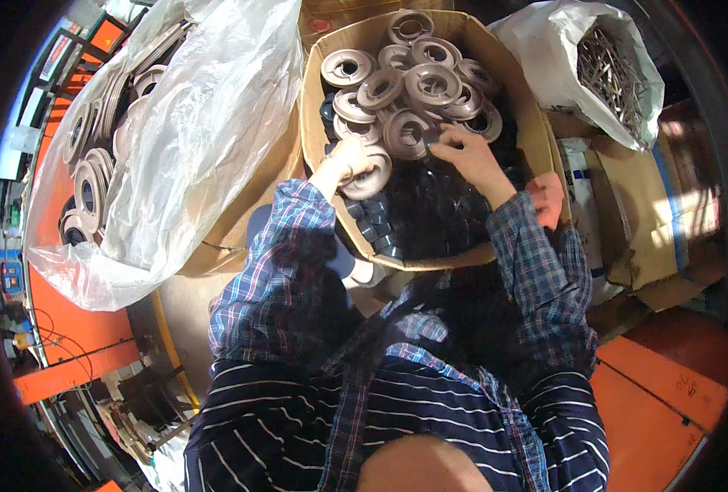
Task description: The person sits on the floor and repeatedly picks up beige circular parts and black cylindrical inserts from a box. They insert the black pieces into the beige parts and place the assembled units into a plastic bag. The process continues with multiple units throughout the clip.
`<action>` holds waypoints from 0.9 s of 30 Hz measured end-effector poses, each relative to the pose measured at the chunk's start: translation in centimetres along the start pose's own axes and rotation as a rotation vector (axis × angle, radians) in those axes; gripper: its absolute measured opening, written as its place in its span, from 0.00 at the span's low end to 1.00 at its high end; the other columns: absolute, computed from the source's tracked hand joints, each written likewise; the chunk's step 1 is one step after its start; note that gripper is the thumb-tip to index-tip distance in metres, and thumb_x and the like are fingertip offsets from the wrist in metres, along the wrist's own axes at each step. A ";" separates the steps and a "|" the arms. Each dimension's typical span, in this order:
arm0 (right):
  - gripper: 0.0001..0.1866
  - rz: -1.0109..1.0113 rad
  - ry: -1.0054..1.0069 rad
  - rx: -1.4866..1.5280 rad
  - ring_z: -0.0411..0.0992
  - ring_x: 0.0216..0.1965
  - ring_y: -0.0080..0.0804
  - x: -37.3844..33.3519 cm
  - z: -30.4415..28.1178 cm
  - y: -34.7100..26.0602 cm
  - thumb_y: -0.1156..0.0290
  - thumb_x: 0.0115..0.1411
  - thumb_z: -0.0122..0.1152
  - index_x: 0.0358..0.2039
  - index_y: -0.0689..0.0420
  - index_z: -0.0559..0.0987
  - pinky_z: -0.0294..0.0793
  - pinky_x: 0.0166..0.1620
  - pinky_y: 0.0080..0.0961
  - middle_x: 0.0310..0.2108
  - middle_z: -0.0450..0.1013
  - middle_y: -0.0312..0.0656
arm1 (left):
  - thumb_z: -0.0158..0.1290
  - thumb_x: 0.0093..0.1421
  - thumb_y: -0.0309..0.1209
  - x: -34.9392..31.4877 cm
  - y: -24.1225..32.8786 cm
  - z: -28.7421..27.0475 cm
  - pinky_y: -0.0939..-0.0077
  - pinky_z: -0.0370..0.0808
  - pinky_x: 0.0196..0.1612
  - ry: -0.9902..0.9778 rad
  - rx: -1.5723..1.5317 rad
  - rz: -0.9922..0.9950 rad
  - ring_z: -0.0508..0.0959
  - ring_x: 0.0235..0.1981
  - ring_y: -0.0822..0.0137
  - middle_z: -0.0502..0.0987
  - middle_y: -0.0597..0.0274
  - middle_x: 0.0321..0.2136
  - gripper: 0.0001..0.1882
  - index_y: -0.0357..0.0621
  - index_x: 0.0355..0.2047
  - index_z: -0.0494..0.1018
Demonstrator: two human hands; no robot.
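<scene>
A cardboard box (539,139) in front of me holds a heap of beige round discs (433,84) with ringed holes in their centres. Rows of black parts (425,213) fill the near side of the box. My left hand (349,157) is closed on the rim of one beige disc (370,179) at the near left of the heap. Over the black parts, my right hand (470,157) has its thumb and forefinger drawn together beside another beige disc (406,134). Something small and dark shows at those fingertips, too small to name.
To the left, a clear plastic bag (208,123) covers more stacked discs. At the back right stands a white sack (544,49) of thin metal pieces (610,78). Cardboard (638,213) lies on the right, near orange surfaces (655,410). A reddish shape (547,199) by my right sleeve is unclear.
</scene>
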State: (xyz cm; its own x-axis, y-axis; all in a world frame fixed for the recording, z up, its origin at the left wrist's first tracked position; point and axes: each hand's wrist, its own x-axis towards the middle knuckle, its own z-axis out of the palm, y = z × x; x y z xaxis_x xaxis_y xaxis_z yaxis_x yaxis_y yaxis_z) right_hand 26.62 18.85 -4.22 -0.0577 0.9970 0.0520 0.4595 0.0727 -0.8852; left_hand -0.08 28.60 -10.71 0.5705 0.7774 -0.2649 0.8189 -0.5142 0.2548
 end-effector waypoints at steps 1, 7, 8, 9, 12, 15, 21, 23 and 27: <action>0.15 0.071 -0.112 0.111 0.73 0.44 0.32 -0.3 -1.4 -1.9 0.61 0.53 0.69 0.27 0.62 0.79 0.71 0.46 0.26 0.42 0.75 0.42 | 0.61 0.50 0.36 -0.6 0.5 -0.3 0.63 0.76 0.46 0.071 0.149 0.244 0.80 0.41 0.54 0.79 0.44 0.37 0.27 0.35 0.49 0.73; 0.36 -0.209 0.085 0.112 0.70 0.55 0.37 -6.9 -2.5 -9.1 0.66 0.50 0.73 0.58 0.58 0.68 0.69 0.55 0.30 0.51 0.71 0.46 | 0.56 0.55 0.23 -8.8 8.8 -4.0 0.70 0.76 0.48 0.229 -1.674 -0.086 0.79 0.39 0.61 0.79 0.57 0.37 0.17 0.35 0.46 0.72; 0.38 -0.255 0.089 0.045 0.66 0.60 0.42 -7.5 -2.3 -9.4 0.66 0.50 0.73 0.60 0.58 0.67 0.65 0.61 0.33 0.56 0.68 0.49 | 0.56 0.56 0.24 -10.3 10.6 -4.7 0.70 0.75 0.51 0.200 -1.885 0.028 0.79 0.43 0.62 0.78 0.55 0.42 0.20 0.32 0.50 0.71; 0.38 -0.362 0.084 0.015 0.65 0.61 0.45 -8.2 -2.0 -9.5 0.68 0.49 0.73 0.61 0.60 0.67 0.64 0.62 0.34 0.57 0.66 0.51 | 0.54 0.61 0.26 -11.8 12.0 -5.3 0.68 0.74 0.55 0.102 -2.005 0.204 0.77 0.49 0.63 0.75 0.54 0.50 0.23 0.32 0.56 0.67; 0.37 -0.502 0.020 -0.130 0.63 0.62 0.46 -9.2 -0.9 -9.2 0.72 0.51 0.72 0.61 0.60 0.67 0.63 0.63 0.33 0.59 0.64 0.52 | 0.51 0.66 0.30 -14.9 14.7 -6.8 0.74 0.71 0.55 0.127 -1.957 0.090 0.74 0.50 0.70 0.71 0.60 0.55 0.23 0.34 0.60 0.65; 0.36 -0.518 0.025 -0.079 0.65 0.61 0.42 -9.7 0.0 -8.6 0.73 0.51 0.71 0.61 0.61 0.67 0.65 0.62 0.32 0.59 0.65 0.51 | 0.52 0.66 0.32 -15.9 16.3 -6.7 0.76 0.70 0.55 0.266 -1.917 0.122 0.73 0.51 0.70 0.72 0.61 0.53 0.25 0.33 0.60 0.64; 0.27 0.260 0.039 0.821 0.77 0.42 0.29 -9.7 1.4 -7.3 0.59 0.62 0.64 0.55 0.64 0.72 0.77 0.47 0.26 0.44 0.76 0.44 | 0.57 0.62 0.30 -15.9 18.8 -4.1 0.69 0.69 0.59 0.528 -1.016 0.052 0.75 0.55 0.60 0.73 0.45 0.55 0.30 0.34 0.62 0.63; 0.25 0.506 -0.046 1.192 0.78 0.35 0.28 -9.5 0.8 -6.9 0.51 0.67 0.53 0.47 0.62 0.77 0.79 0.36 0.25 0.40 0.77 0.41 | 0.56 0.62 0.28 -15.9 19.0 -3.5 0.68 0.66 0.62 0.643 -0.767 0.307 0.72 0.59 0.56 0.71 0.40 0.56 0.30 0.34 0.63 0.62; 0.28 0.577 -0.283 0.621 0.79 0.33 0.30 -9.4 -0.7 -6.6 0.46 0.66 0.53 0.45 0.63 0.76 0.78 0.28 0.25 0.32 0.78 0.44 | 0.54 0.64 0.29 -15.8 18.1 -3.1 0.74 0.69 0.56 0.250 -1.525 -0.008 0.75 0.50 0.67 0.76 0.57 0.49 0.25 0.36 0.60 0.65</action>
State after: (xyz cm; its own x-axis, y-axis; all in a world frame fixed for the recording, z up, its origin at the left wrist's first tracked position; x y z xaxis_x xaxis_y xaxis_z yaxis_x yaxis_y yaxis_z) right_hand 24.75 9.06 1.41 -0.2203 0.8240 -0.5220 -0.0730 -0.5476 -0.8336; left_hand 5.56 8.15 0.97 0.4146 0.8971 -0.1531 -0.1053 0.2144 0.9711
